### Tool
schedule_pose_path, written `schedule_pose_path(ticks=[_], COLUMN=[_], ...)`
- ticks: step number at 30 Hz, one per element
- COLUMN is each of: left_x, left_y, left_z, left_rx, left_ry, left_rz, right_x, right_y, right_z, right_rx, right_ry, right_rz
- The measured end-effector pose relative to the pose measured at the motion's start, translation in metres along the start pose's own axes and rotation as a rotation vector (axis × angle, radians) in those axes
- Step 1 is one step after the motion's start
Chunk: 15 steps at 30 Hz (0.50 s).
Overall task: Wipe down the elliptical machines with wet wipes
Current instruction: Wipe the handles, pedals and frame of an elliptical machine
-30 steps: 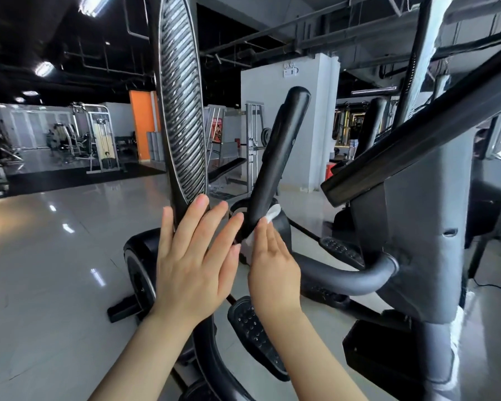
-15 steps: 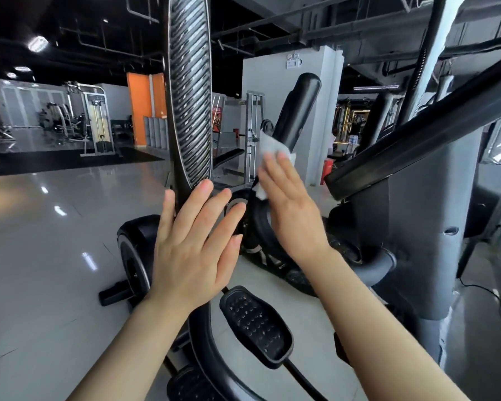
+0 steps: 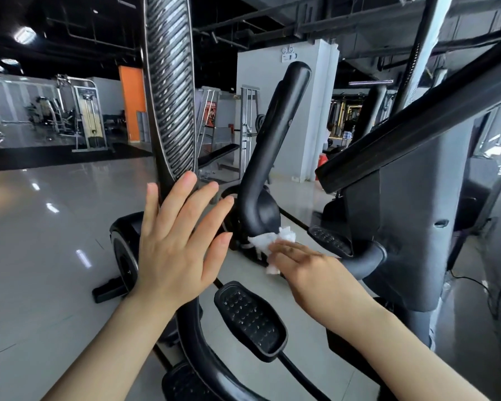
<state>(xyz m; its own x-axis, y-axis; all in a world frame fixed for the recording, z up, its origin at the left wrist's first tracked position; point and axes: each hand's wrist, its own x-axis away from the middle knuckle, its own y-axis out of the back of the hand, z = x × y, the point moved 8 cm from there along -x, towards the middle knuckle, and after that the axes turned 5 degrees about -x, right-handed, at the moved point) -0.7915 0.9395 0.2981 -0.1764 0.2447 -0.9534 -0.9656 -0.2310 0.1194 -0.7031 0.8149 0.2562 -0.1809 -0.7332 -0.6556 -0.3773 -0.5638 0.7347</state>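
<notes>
A black elliptical machine fills the view. Its ribbed upright handle [image 3: 169, 91] rises at centre left, and my left hand [image 3: 180, 241] lies flat against its lower part with fingers spread. A smooth black curved handlebar [image 3: 275, 134] stands to the right and bends low toward the grey column [image 3: 408, 227]. My right hand [image 3: 310, 270] presses a crumpled white wet wipe [image 3: 272, 241] against the bend of that handlebar. A studded black pedal [image 3: 250, 318] sits below, between my forearms.
A black sloping bar [image 3: 417, 134] crosses the upper right above the column. The black flywheel housing [image 3: 125, 247] sits on the glossy floor at left. Weight machines [image 3: 78, 117] stand far back left; a white pillar [image 3: 315, 111] stands behind.
My right hand has slid the wipe down the curved handlebar from near its upper part to the low bend. My left hand has stayed on the ribbed handle.
</notes>
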Motion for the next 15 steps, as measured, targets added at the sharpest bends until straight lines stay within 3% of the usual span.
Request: schedule_pose_path(ticks=[5, 9, 12, 15], left_x=[0.0, 0.0, -0.001, -0.001], left_y=[0.0, 0.0, 0.0, 0.0], left_z=[0.0, 0.0, 0.001, 0.001], left_rx=[-0.015, -0.016, -0.01, -0.005], left_ry=[-0.007, 0.008, 0.009, 0.011], left_rz=[0.01, 0.017, 0.006, 0.004], right_x=[-0.047, -0.079, -0.078, -0.062], right_y=[0.045, -0.006, -0.018, -0.023], right_z=[-0.03, -0.022, -0.014, 0.002], right_rx=[-0.289, -0.464, -0.217, 0.033], right_ry=[-0.496, -0.715, -0.727, -0.567], right_rz=[-0.526, -0.476, -0.44, -0.386])
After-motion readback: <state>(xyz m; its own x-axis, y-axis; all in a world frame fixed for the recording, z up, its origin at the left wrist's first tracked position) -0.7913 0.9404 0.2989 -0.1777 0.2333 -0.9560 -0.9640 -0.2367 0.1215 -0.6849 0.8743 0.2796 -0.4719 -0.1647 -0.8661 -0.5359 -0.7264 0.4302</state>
